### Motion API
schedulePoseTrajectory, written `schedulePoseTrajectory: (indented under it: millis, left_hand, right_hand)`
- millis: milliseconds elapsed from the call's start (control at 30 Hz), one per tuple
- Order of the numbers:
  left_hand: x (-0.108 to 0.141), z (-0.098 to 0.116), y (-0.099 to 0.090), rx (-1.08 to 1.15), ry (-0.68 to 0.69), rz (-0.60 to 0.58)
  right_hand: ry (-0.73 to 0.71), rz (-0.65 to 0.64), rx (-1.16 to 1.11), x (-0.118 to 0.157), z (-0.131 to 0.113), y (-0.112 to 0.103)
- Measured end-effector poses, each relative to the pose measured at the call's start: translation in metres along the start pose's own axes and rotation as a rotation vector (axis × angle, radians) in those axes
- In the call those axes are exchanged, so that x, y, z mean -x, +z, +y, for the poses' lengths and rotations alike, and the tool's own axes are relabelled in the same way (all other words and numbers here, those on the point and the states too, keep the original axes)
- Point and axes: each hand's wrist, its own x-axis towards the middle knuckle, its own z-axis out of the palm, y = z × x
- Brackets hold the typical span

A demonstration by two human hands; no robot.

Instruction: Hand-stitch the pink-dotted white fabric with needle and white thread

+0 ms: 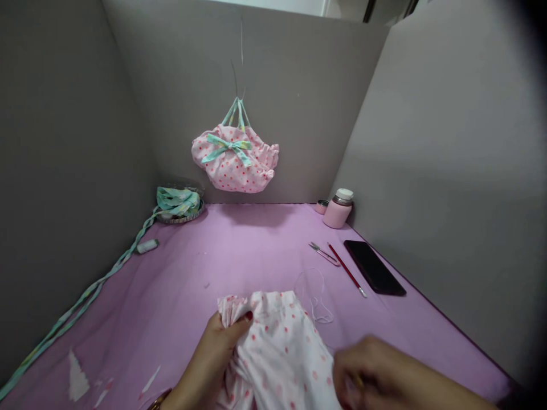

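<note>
White cloth with pink-red dots (284,341) hangs over the front of the purple-covered table. My left hand (224,336) is closed on its gathered upper left edge, thumb on top. At the cloth's right side is my right hand (363,367), blurred, with its fingers curled in; whatever they hold is too smeared to make out. A loose white thread (318,304) lies on the table beyond the cloth and runs toward its right edge.
A dotted pink cloth piece with a green bow (235,159) hangs at the back. Snips (325,253), a red pencil (348,270), a black phone (374,267) and a pink bottle (337,210) lie right. Green strips (177,202) fill a basket back left; scraps (77,378) lie front left.
</note>
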Motion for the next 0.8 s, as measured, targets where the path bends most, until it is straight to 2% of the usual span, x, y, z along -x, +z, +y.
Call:
schedulePoseTrajectory:
  millis: [100,133,167,233,333,433,567,667,800]
  left_hand:
    - [0.017,0.005,0.014,0.060,-0.021,-0.109]
    - [0.024,0.008,0.020,0.068,-0.033,-0.155]
    - [0.033,0.010,0.025,0.067,-0.046,-0.200]
    - [0.052,0.016,0.035,0.041,-0.063,-0.278]
    - [0.080,0.022,0.041,-0.049,-0.080,-0.283]
    - [0.104,0.024,0.039,-0.130,-0.103,-0.217]
    - [0.135,0.024,0.036,-0.184,-0.069,-0.253]
    - [0.167,0.026,0.039,-0.252,-0.014,-0.268]
    - [0.209,0.025,0.045,-0.390,0.203,-0.267]
  right_hand:
    - [0.025,0.240,-0.406,-0.029,-0.013,-0.015]
    - [0.004,0.247,-0.506,-0.038,-0.017,-0.017]
    - [-0.024,0.208,-0.575,-0.046,-0.020,-0.017]
    - [-0.093,0.028,-0.630,-0.055,-0.023,-0.015]
    - [-0.155,-0.225,-0.593,-0.051,-0.024,-0.011]
    - [-0.117,-0.244,-0.534,-0.030,-0.026,-0.012]
    - [-0.113,-0.101,-0.367,0.014,-0.044,-0.019]
    - [-0.194,0.030,-0.223,0.060,-0.073,-0.022]
    - [-0.380,0.137,-0.090,0.120,-0.114,-0.020]
